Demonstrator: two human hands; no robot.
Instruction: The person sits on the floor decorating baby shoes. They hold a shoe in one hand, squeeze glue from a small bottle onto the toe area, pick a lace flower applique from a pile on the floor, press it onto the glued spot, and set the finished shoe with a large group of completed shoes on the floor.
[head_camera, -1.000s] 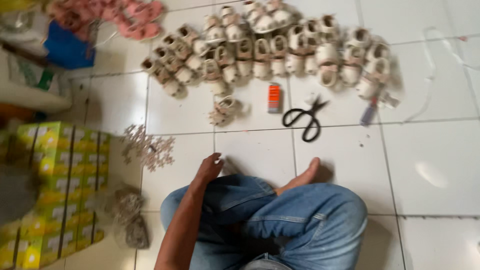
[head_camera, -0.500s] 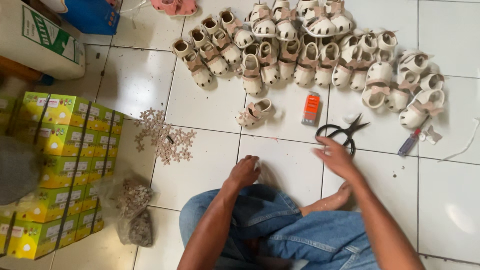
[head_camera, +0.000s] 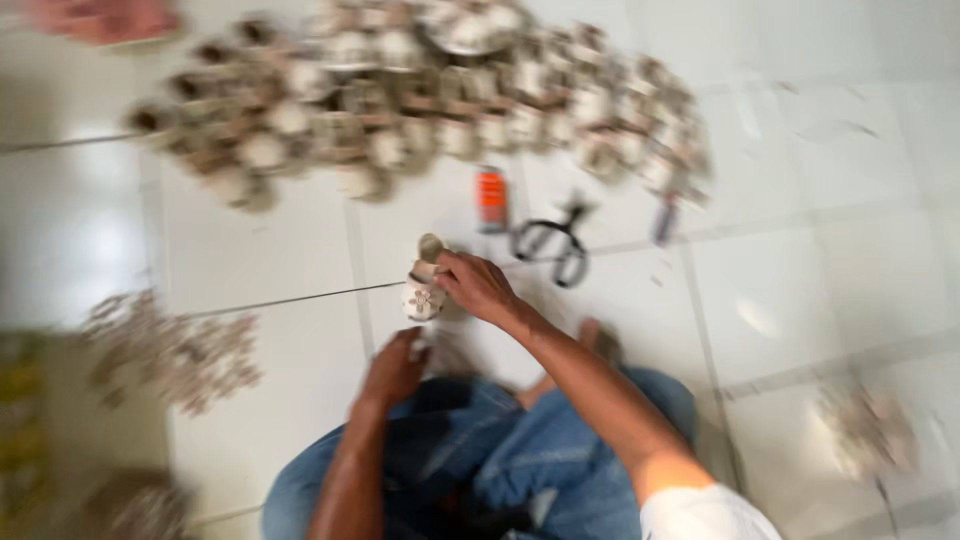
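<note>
My right hand (head_camera: 478, 287) grips a small white baby shoe (head_camera: 423, 288) with a flower on its toe, holding it just above the tiled floor in front of my knees. My left hand (head_camera: 392, 368) rests low near my jeans, fingers curled by the floor; whether it holds anything is hidden by blur. Black scissors (head_camera: 552, 240) and a small orange object (head_camera: 491, 198) lie just beyond the shoe. A long heap of similar white shoes (head_camera: 420, 110) stretches across the floor farther away.
A pile of pale flower-shaped trims (head_camera: 175, 350) lies at my left. Yellow-green boxes (head_camera: 20, 400) blur at the left edge. Another small blurred heap (head_camera: 868, 430) sits at the right. A pen-like item (head_camera: 664, 220) lies beside the scissors.
My right hand came back from near the scissors and now holds a white shoe that lay by itself. The camera swung right, and the view is blurred.
</note>
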